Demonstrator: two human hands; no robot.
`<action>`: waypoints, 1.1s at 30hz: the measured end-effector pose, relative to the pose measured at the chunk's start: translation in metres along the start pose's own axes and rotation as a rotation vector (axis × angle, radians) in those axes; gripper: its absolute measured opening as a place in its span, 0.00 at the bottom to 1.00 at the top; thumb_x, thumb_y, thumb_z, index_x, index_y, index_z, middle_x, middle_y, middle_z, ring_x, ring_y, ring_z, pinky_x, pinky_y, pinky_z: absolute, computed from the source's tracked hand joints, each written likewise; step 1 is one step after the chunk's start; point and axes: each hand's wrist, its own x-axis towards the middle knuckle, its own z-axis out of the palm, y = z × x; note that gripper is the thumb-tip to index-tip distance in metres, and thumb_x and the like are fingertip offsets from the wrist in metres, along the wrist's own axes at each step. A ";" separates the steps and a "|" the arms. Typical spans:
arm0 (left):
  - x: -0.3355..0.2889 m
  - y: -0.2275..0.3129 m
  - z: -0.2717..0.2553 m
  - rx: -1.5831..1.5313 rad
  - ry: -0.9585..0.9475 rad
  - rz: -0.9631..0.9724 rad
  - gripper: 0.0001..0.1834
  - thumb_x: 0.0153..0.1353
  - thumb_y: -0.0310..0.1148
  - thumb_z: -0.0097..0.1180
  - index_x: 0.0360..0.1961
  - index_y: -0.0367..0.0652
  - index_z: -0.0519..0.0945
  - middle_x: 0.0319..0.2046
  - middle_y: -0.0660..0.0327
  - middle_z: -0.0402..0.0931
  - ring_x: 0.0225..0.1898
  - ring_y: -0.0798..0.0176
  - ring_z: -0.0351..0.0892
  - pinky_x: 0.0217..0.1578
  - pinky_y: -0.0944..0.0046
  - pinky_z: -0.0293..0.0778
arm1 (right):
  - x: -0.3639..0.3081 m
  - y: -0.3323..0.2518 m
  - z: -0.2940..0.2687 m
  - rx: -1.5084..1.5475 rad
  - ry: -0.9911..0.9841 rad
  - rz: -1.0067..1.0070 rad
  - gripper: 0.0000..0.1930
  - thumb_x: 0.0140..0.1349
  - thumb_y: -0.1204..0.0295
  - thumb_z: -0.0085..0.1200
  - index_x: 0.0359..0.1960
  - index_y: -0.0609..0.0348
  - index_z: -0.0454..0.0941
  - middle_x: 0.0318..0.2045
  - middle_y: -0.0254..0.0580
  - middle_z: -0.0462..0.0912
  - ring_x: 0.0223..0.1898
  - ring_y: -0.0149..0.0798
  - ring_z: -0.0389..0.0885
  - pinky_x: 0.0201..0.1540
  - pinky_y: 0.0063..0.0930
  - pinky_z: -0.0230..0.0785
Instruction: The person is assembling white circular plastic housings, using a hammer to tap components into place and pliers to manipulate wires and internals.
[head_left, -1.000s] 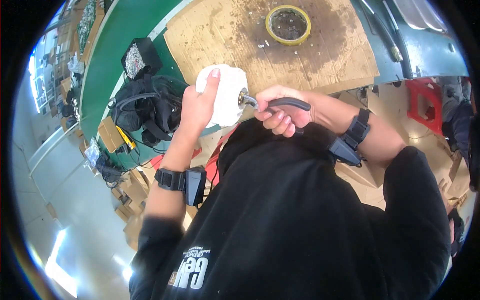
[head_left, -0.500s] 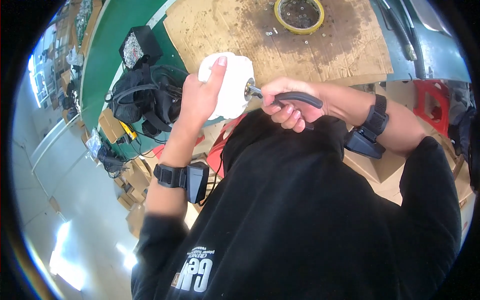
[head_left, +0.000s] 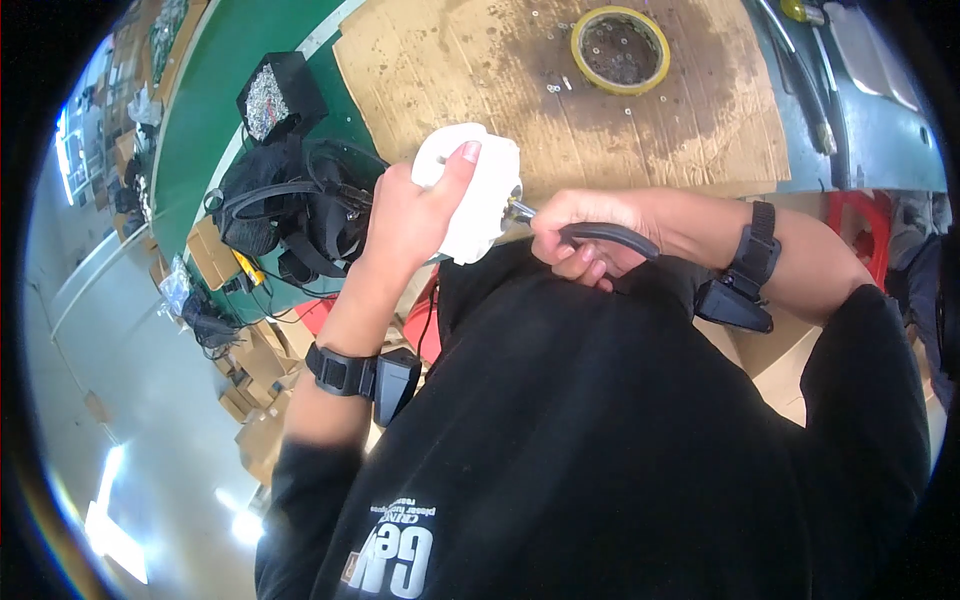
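My left hand (head_left: 421, 215) is closed round a white plastic part (head_left: 483, 190), thumb lying over its top. In my right hand (head_left: 590, 235) is a pair of pliers with dark handles (head_left: 612, 236). The plier jaws (head_left: 522, 211) meet a small metal fitting on the right side of the white part; the exact grip is too small to make out. Both hands are in front of my body, over the near edge of the cardboard sheet (head_left: 450, 70).
A yellow-rimmed ring (head_left: 664, 72) with small metal pieces inside lies on the cardboard. On the green table (head_left: 222, 95) sit a black bin (head_left: 300, 88) of small metal parts and a black bag with straps (head_left: 290, 205). Tools (head_left: 826, 130) lie at the far right.
Both hands, with the white part and the pliers, sit slightly lower and further right in the picture. The table scene has shifted a little too. The grips look the same.
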 end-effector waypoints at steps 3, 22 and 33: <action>-0.002 -0.007 0.002 -0.061 0.010 -0.030 0.24 0.63 0.49 0.57 0.36 0.32 0.84 0.25 0.51 0.84 0.31 0.61 0.86 0.33 0.62 0.76 | 0.005 0.000 0.004 -0.013 0.052 -0.001 0.13 0.50 0.58 0.49 0.12 0.43 0.64 0.08 0.25 0.61 0.11 0.27 0.60 0.18 0.24 0.53; 0.015 0.013 -0.013 -0.078 -0.103 -0.142 0.22 0.63 0.47 0.58 0.34 0.34 0.84 0.24 0.51 0.83 0.29 0.57 0.86 0.31 0.60 0.76 | -0.045 -0.034 0.048 -0.879 0.629 -0.057 0.30 0.53 0.56 0.59 0.49 0.71 0.72 0.42 0.61 0.80 0.46 0.52 0.80 0.48 0.39 0.71; 0.022 0.002 -0.013 0.003 -0.027 -0.077 0.31 0.65 0.54 0.53 0.30 0.30 0.84 0.22 0.48 0.82 0.29 0.58 0.85 0.32 0.59 0.75 | -0.034 -0.029 0.098 -1.629 1.096 -0.007 0.18 0.51 0.69 0.56 0.44 0.63 0.73 0.35 0.52 0.84 0.40 0.52 0.84 0.41 0.40 0.76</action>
